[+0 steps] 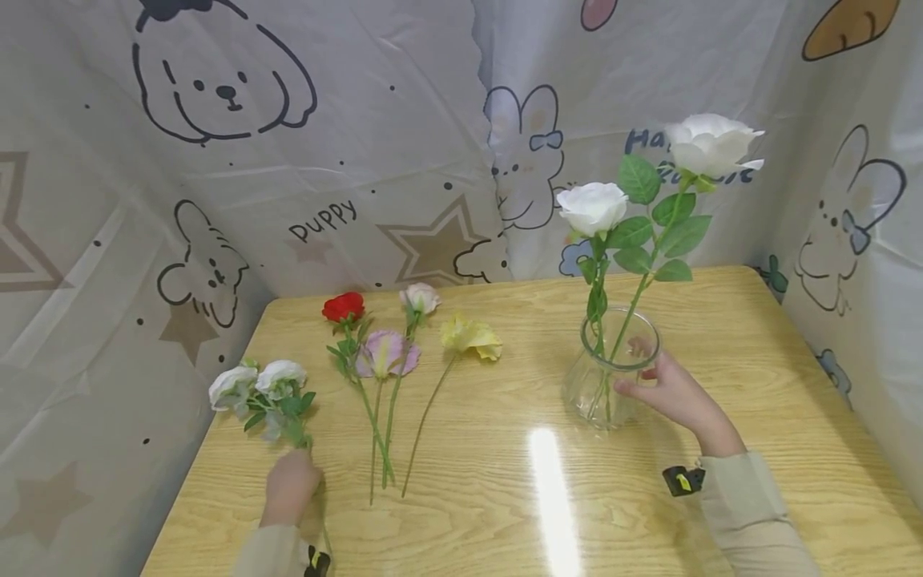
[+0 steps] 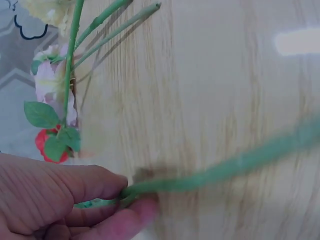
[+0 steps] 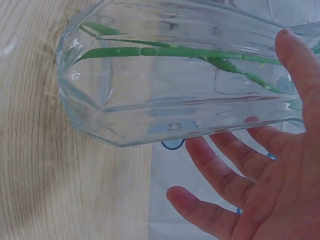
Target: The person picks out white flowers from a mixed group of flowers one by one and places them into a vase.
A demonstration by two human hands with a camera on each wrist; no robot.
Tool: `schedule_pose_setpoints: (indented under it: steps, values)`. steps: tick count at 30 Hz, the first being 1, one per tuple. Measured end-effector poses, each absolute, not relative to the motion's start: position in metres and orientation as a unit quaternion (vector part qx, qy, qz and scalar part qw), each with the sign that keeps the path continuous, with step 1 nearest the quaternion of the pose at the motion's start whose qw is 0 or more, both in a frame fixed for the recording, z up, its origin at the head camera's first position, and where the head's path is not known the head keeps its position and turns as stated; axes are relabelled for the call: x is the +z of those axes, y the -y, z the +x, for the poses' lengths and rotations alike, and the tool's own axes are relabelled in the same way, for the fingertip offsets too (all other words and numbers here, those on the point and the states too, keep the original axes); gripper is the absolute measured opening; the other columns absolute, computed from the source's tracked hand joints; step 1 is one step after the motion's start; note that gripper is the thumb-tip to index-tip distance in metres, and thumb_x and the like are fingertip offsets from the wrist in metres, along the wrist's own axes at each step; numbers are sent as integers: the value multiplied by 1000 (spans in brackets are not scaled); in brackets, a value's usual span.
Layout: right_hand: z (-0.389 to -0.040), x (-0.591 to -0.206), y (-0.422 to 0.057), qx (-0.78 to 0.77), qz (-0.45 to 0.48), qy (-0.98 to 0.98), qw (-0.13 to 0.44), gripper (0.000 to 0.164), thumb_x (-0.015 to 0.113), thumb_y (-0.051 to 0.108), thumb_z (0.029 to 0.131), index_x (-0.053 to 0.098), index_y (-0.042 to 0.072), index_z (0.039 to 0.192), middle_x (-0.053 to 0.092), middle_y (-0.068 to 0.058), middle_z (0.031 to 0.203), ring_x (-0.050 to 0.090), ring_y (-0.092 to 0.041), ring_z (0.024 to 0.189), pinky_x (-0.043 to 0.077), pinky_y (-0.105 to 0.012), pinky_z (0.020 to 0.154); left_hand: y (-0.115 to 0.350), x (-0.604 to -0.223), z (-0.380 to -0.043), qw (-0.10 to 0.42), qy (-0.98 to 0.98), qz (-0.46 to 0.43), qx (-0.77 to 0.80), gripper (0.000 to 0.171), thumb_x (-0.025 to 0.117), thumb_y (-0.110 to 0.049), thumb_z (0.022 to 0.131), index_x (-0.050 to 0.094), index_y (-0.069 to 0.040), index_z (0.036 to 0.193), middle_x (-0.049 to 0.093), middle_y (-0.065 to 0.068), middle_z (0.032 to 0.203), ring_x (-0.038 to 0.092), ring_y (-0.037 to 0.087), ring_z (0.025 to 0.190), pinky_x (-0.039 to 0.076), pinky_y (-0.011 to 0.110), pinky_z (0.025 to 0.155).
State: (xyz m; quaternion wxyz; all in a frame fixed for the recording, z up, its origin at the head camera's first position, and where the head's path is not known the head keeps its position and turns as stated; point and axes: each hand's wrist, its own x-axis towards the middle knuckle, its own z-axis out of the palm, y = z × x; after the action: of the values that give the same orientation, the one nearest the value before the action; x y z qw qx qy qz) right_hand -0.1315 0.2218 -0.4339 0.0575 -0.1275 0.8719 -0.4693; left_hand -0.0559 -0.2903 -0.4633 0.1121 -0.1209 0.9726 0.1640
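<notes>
At the table's left side my left hand (image 1: 291,485) pinches the green stem (image 2: 210,175) of a spray of white flowers (image 1: 281,378) between thumb and fingers. The blooms point away from me, and the stem runs back under the wrist. My right hand (image 1: 674,393) holds a clear glass vase (image 1: 580,393) near its neck, thumb on the near side and fingers round the far side. In the right wrist view the little finger stands off the glass. Two white roses (image 1: 593,210) with green leaves stand in the vase, their stems (image 3: 175,51) visible through it.
Between the hands lie a red rose (image 1: 343,307), a pale pink rose (image 1: 421,298), a purple flower (image 1: 385,354) and a yellow flower (image 1: 470,336), some stems crossing. A printed curtain (image 1: 404,160) rises behind the wooden table (image 1: 490,497).
</notes>
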Motion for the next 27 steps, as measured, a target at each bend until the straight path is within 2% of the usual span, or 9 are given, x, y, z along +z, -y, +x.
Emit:
schedule_pose_setpoints:
  steps: [4, 8, 12, 18, 21, 24, 27]
  values:
    - [-133, -434, -222, -475, -132, -868, 55, 70, 66, 17, 82, 25, -5, 134, 31, -32, 131, 41, -44, 107, 38, -55, 83, 293, -469, -57, 103, -965, -134, 202, 20, 49, 4, 63, 38, -8, 52, 43, 5, 51, 39, 18, 46, 35, 29, 43]
    - [-133, -434, -223, -474, -130, -869, 52, 69, 66, 17, 82, 25, -5, 133, 31, -32, 131, 42, -44, 106, 38, -54, 82, 296, -468, -60, 102, -958, -138, 228, 20, 50, 3, 65, 40, -7, 51, 42, 3, 47, 38, 16, 43, 35, 28, 43]
    - [-133, -435, -223, -475, -126, -869, 52, 69, 65, 18, 82, 25, -4, 133, 33, -31, 130, 42, -44, 105, 39, -54, 81, 300, -463, -65, 93, -955, -133, 249, 26, 50, -1, 74, 43, -6, 50, 45, 1, 44, 41, 15, 42, 36, 28, 44]
    - [-132, -437, -223, -480, -130, -866, 55, 70, 65, 17, 82, 24, -4, 134, 35, -31, 129, 42, -44, 106, 38, -56, 82, 292, -447, -74, 93, -949, -141, 265, 39, 50, -7, 84, 33, -12, 49, 38, -3, 43, 40, 11, 41, 32, 25, 43]
    - [-131, -436, -222, -475, -130, -869, 53, 70, 65, 17, 82, 25, -4, 134, 35, -31, 129, 43, -44, 104, 40, -55, 81, 284, -435, -81, 86, -947, -137, 276, 30, 49, -5, 84, 42, -4, 55, 46, 2, 50, 47, 12, 44, 35, 26, 43]
    - [-130, -433, -222, -470, -129, -872, 53, 69, 65, 18, 82, 25, -5, 134, 34, -32, 128, 44, -45, 102, 42, -54, 78, 275, -424, -88, 68, -950, -126, 276, 17, 49, -5, 84, 52, 7, 72, 57, 12, 65, 56, 17, 52, 43, 30, 49]
    - [-129, -430, -222, -470, -130, -871, 54, 70, 65, 19, 82, 24, -5, 134, 34, -32, 128, 44, -46, 103, 42, -54, 78, 267, -413, -96, 49, -953, -122, 274, 17, 48, -5, 83, 54, 12, 84, 59, 16, 73, 58, 19, 55, 45, 31, 51]
